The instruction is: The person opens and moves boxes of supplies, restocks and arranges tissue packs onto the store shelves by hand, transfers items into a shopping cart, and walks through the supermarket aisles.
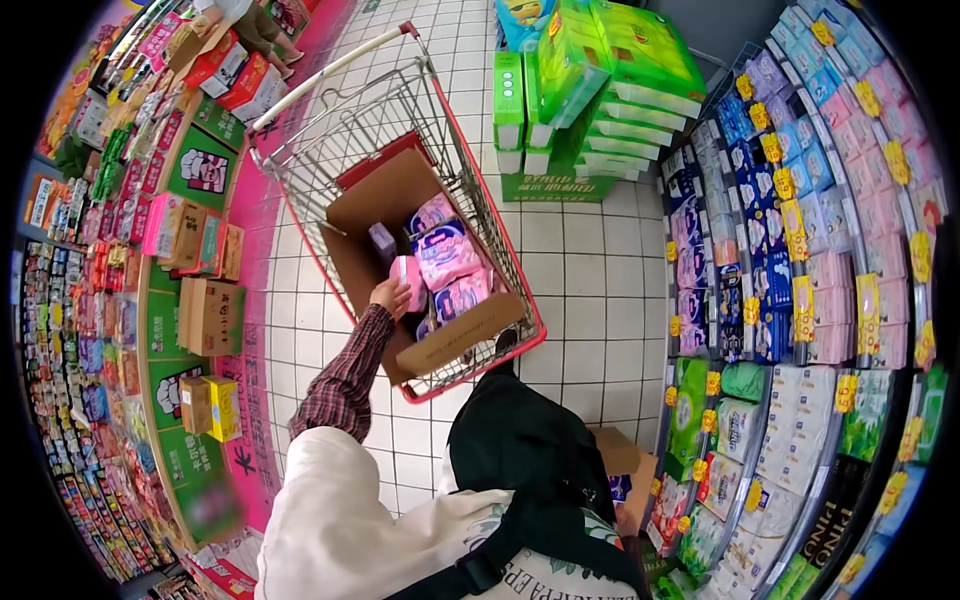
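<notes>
My left hand (392, 297), in a plaid sleeve, reaches into an open cardboard box (372, 195) that sits inside a shopping cart (537, 330). Its fingers are closed on the edge of a pink packet (407, 270). Several pink and purple packets, which look like sanitary pads (447, 253), lie beside it in the box. A small purple packet (382, 240) rests near the box's left side. My right hand does not show.
Shelves of packaged pads and tissues (785, 230) run along the right. Green tissue packs (620, 80) are stacked behind the cart. Snack shelves with cardboard boxes (210, 315) line the left. Another cardboard box (625, 460) stands by my legs. A person (255, 25) is at the far left.
</notes>
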Tool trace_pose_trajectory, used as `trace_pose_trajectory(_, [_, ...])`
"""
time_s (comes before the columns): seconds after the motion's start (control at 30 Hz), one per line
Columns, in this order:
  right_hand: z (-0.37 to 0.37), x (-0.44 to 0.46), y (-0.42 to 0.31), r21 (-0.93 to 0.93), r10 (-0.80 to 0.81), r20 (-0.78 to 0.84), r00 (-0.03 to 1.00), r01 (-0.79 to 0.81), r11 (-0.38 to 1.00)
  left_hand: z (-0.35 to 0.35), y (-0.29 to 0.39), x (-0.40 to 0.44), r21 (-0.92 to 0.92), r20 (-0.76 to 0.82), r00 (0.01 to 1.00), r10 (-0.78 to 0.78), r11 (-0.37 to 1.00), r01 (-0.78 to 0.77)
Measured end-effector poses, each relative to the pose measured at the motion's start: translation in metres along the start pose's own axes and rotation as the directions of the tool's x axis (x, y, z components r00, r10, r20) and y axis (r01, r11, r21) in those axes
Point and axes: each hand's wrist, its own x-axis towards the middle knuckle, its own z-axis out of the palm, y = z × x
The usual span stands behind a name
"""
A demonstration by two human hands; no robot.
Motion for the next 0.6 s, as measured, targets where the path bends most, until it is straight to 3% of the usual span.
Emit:
trace_pose_trajectory(0.13, [-0.027,-0.07,-0.091,-0.031,-0.035,0.096,0.995,0.038,0.999,0.005,-0.034,0.084,0.186,-0.101,0.995,0.022,0.983,-0.003])
trace_pose_trajectory(0.2, [-0.049,-0.087,-0.127,-0.024,-0.053,0.026,0.998,0.053,0.998,0.004,-0.045,0.111,0.232,0.052,0.999,-0.015,0.973,0.003])
trace_pose_trajectory(0.27, [-0.099,-0.091,-0.189,0.045,0.046,-0.138,0.989,-0.041,0.998,0.019,-0.046,0.115,0.486,-0.075,0.997,0.028,0.874,0.012])
trace_pose_trajectory(0.3, [-0.149,-0.093,-0.254,0.121,0.132,-0.238,0.962,-0.105,0.987,0.023,-0.055,0.125,0.405,-0.059,0.993,0.099,0.912,-0.067])
trace_pose_trajectory(0.33, [-0.184,-0.089,-0.301,0.215,0.215,-0.192,0.958,-0.172,0.961,0.024,-0.067,0.139,0.32,-0.049,0.984,0.172,0.936,-0.148])
trace_pose_trajectory(0.37, [-0.199,-0.082,-0.318,0.238,0.194,-0.241,0.951,-0.136,0.962,0.012,-0.089,0.182,0.375,-0.103,0.973,0.208,0.914,-0.156])
trace_pose_trajectory(0.4, [-0.205,-0.074,-0.326,0.288,0.105,-0.331,0.938,-0.006,0.958,0.008,-0.098,0.199,0.432,-0.13,0.963,0.235,0.888,-0.158])
trace_pose_trajectory(0.47, [-0.233,-0.061,-0.361,0.308,0.133,-0.298,0.945,-0.037,0.951,0.009,-0.088,0.201,0.696,-0.108,0.952,0.286,0.706,-0.133])
trace_pose_trajectory(0.53, [-0.231,-0.046,-0.366,0.42,0.116,-0.282,0.952,0.014,0.907,-0.011,-0.101,0.247,0.78,-0.117,0.957,0.266,0.621,-0.077])
trace_pose_trajectory(0.57, [-0.239,-0.043,-0.387,0.487,0.131,-0.274,0.953,0.02,0.873,-0.008,-0.098,0.247,0.754,-0.111,0.961,0.252,0.651,-0.084])
trace_pose_trajectory(0.6, [-0.246,-0.041,-0.402,0.477,0.124,-0.258,0.958,0.015,0.879,-0.007,-0.095,0.238,0.609,-0.111,0.975,0.193,0.788,-0.087])
